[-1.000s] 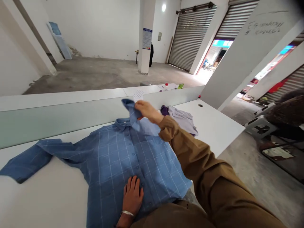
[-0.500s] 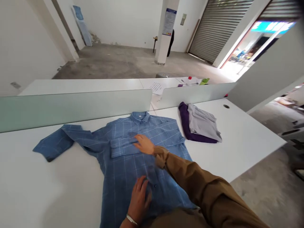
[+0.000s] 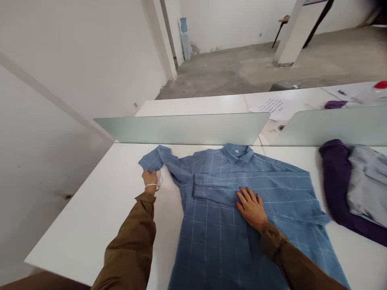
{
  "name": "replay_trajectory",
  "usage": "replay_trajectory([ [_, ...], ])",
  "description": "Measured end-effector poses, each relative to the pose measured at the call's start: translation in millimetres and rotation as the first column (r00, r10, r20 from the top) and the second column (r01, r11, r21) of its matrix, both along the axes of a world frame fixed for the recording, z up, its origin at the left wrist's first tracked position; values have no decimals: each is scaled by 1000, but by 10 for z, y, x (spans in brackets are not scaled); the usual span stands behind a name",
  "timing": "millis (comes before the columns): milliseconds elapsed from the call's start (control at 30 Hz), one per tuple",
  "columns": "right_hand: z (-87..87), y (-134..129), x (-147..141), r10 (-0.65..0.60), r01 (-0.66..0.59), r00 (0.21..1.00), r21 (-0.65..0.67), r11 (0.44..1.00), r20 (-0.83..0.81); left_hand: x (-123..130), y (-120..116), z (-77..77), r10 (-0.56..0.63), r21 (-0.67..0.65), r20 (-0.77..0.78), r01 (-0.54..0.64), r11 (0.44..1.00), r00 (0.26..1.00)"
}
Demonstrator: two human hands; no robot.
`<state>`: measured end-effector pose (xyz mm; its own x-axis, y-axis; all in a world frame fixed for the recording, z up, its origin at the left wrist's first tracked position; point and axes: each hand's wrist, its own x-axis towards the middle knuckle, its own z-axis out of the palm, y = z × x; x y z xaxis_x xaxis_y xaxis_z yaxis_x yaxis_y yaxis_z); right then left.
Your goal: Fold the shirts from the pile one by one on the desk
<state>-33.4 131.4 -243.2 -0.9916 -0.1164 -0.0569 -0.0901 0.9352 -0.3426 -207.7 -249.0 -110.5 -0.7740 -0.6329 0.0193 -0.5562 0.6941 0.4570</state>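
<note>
A blue checked shirt (image 3: 211,225) lies spread on the white table, collar toward the divider. Its right-hand sleeve is folded flat across the chest. The other sleeve stretches out to the left, bent near the cuff. At that cuff, my left hand (image 3: 149,177) has its fingers closed on the sleeve's edge; a pale bracelet circles the wrist. My right hand (image 3: 250,207) rests with fingers spread on the shirt front, touching the lower edge of the folded sleeve.
A frosted divider (image 3: 187,129) runs behind the shirt. To the right lie a purple garment (image 3: 335,181) and a grey garment (image 3: 367,185). Beyond the divider are a printed sheet (image 3: 272,106) and a red-capped bottle (image 3: 380,85). A wall stands at the left.
My left hand has moved from the shirt's lower front out to the left cuff and closed on it. My right hand has settled flat on the shirt. The view has swung left.
</note>
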Motion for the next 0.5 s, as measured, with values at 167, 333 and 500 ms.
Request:
replay_trajectory([
  [167, -67, 21, -10, 3, -2, 998, 16, 1000, -66, -300, -407, -63, 163, -245, 57, -144, 959, 985],
  [333, -115, 27, -9, 6, -4, 996, 14, 1000, -94, -477, -584, -158, 163, -276, 212, -101, 956, 964],
  [500, -144, 28, -11, 12, -9, 993, 27, 1000, -119, -611, -584, -225, 16, -272, 289, 66, 960, 957],
])
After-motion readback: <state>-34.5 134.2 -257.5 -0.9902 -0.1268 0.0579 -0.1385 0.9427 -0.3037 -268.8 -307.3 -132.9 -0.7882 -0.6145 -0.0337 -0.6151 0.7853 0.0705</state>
